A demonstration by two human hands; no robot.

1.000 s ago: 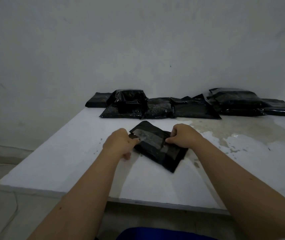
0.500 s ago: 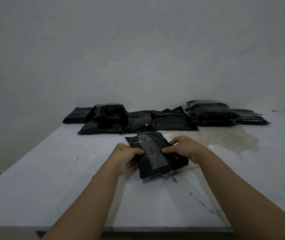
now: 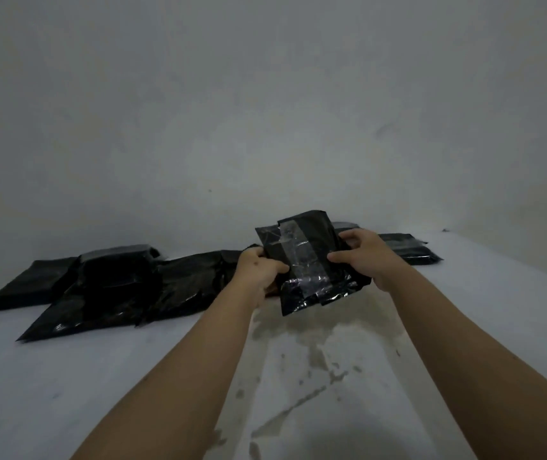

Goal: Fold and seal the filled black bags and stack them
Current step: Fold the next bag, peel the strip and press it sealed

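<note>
Item: folded black bag, taped, held up over a white surface.
White surface (image 3: 66,376), stained at centre; row of black bags (image 3: 106,290) along its 10 o'clock side, more bags (image 3: 408,250) at 1 o'clock; folded bag (image 3: 308,260) raised off the surface at 12 o'clock, clear tape (image 3: 302,260) running down its face; left hand (image 3: 259,270) gripping its left edge, right hand (image 3: 365,257) gripping its right edge, fingers curled round it.

– Centre frame? Bag (image 3: 302,260) held above table (image 3: 66,376), left hand (image 3: 259,273) and right hand (image 3: 365,257) either side.
– Behind? Bags (image 3: 106,287) at left against wall (image 3: 265,111); stack (image 3: 408,250) at right.
</note>
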